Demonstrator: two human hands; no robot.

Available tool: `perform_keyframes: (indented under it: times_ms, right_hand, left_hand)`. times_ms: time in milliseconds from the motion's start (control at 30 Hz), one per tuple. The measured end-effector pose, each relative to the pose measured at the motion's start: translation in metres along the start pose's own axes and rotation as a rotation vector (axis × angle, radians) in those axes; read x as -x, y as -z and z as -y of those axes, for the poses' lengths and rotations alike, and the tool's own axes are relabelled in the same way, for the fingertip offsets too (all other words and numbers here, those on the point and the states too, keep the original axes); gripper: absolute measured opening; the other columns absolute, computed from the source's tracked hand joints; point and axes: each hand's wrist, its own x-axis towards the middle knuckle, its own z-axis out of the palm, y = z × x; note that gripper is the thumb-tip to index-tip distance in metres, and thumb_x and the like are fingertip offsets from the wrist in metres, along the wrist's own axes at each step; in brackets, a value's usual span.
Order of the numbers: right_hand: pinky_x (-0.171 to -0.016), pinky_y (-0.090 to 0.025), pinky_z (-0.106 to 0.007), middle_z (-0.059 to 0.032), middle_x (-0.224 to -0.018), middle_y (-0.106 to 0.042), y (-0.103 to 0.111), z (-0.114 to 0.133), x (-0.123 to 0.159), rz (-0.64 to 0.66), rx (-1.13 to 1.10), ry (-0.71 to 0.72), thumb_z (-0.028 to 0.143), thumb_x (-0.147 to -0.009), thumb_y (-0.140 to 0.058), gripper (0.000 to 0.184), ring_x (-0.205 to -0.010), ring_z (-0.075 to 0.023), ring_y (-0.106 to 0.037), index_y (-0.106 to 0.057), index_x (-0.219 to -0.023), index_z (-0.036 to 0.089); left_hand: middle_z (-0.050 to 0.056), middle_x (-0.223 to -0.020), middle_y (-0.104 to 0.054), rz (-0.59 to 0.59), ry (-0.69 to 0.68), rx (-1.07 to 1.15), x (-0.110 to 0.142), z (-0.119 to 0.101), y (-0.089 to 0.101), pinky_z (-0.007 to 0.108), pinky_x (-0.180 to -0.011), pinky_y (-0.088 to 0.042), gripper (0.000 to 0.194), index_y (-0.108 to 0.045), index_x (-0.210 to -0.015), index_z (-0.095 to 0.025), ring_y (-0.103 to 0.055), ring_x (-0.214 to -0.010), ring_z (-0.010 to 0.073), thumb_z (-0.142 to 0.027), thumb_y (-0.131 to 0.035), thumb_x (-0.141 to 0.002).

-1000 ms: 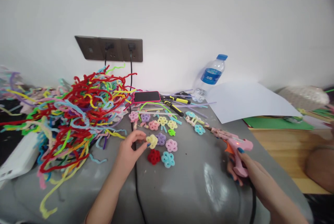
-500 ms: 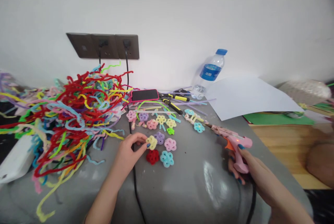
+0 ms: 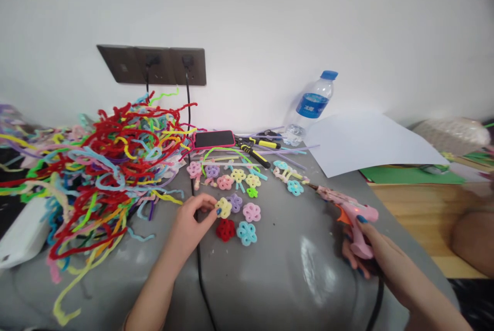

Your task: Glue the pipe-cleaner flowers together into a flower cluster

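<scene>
My left hand (image 3: 192, 220) rests on the grey table (image 3: 278, 269) with its fingertips pinching a yellow pipe-cleaner flower (image 3: 224, 207). Around that flower lie a purple flower (image 3: 234, 202), a pink flower (image 3: 252, 212), a red flower (image 3: 226, 229) and a light blue flower (image 3: 247, 233). My right hand (image 3: 366, 251) grips the handle of a pink hot glue gun (image 3: 347, 212) at the right, its nozzle pointing left toward a blue flower (image 3: 295, 187).
A big tangle of coloured pipe cleaners (image 3: 100, 161) covers the left. Behind are a phone (image 3: 214, 139), yellow-handled pliers (image 3: 254, 153), a water bottle (image 3: 309, 109), white paper (image 3: 366, 145) and wall sockets (image 3: 152, 65). A black cable (image 3: 200, 279) runs down the table. Another person's arm (image 3: 473, 241) shows at right.
The view has shifted slightly. My left hand stays on the yellow flower; my right hand with the glue gun has drifted a little to the right.
</scene>
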Motion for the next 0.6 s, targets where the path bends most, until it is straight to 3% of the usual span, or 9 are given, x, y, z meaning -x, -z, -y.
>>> perform_keyframes:
  times_ms: [367, 600]
  right_hand:
    - [-0.039, -0.028, -0.026, -0.0013, -0.044, -0.052, -0.004, 0.002, 0.009, -0.133, -0.222, 0.001, 0.069, -0.091, -0.044, 0.055, -0.038, -0.0129, -0.038, -0.055, -0.065, 0.022]
    - [-0.04, -0.03, -0.03, -0.0047, -0.041, -0.052, 0.02, -0.012, 0.002, -0.172, -0.003, -0.108, 0.078, -0.086, -0.035, 0.065, -0.036, -0.0171, -0.043, -0.053, -0.059, 0.023]
  left_hand:
    - [0.002, -0.085, -0.072, 0.005, -0.012, -0.009, 0.0, 0.003, -0.001, 0.029, -0.076, -0.052, 0.012, -0.067, -0.089, -0.022, -0.068, -0.08, 0.0177, -0.021, -0.059, -0.08]
    - [0.002, -0.083, -0.072, -0.005, -0.02, -0.022, -0.001, 0.003, -0.001, 0.03, -0.075, -0.052, 0.01, -0.067, -0.088, -0.022, -0.068, -0.079, 0.018, -0.022, -0.06, -0.081]
